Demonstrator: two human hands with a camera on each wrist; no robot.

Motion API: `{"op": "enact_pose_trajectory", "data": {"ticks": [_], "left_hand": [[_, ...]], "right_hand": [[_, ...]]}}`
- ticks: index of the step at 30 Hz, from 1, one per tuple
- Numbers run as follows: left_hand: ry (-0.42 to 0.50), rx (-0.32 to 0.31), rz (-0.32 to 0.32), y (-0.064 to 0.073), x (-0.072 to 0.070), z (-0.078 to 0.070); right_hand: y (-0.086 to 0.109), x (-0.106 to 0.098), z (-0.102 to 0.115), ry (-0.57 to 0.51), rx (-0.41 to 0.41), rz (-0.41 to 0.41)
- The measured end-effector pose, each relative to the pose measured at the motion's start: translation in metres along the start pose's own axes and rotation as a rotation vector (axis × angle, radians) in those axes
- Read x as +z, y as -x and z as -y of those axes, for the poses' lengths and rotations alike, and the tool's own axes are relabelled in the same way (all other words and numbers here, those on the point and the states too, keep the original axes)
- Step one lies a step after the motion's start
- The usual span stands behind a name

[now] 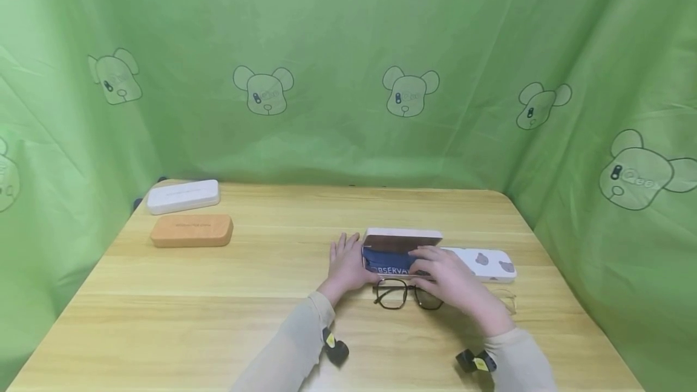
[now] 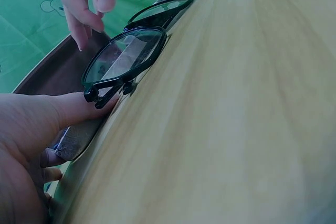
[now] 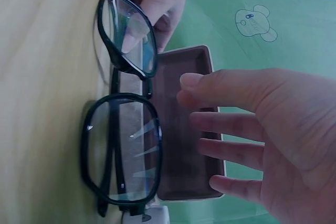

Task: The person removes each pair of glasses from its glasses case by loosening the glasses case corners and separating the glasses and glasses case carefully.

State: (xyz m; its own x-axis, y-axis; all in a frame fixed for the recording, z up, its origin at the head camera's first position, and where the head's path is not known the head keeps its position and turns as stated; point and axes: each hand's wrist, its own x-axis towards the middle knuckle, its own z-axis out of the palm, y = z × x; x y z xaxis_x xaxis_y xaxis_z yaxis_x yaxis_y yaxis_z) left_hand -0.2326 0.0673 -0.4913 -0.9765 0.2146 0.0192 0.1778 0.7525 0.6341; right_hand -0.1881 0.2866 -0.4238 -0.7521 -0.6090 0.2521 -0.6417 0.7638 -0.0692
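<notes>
An opened glasses case stands on the table with its lid raised; its inside is brown in the right wrist view. Dark blue cloth with white lettering lies in it. My left hand grips the case's left end, thumb along the front and fingers at the side. Over the right part of the case, my right hand holds its fingers apart with nothing between them, close above the cloth. Black-framed glasses lie in front of the case, lenses upright, just below both hands.
Right of the case lies a white case with bear prints, partly behind my right hand. Thin clear-framed glasses are in front of it. At the far left sit a white case and an orange case. Green curtains surround the table.
</notes>
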Motion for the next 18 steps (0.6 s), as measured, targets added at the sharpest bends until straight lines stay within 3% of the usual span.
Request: {"op": "enact_pose_trajectory", "data": {"ticks": [18], "left_hand": [[0.002, 0.004, 0.003, 0.001, 0.000, 0.000]], "right_hand": [[-0.018, -0.017, -0.004, -0.030, -0.026, -0.130]]}}
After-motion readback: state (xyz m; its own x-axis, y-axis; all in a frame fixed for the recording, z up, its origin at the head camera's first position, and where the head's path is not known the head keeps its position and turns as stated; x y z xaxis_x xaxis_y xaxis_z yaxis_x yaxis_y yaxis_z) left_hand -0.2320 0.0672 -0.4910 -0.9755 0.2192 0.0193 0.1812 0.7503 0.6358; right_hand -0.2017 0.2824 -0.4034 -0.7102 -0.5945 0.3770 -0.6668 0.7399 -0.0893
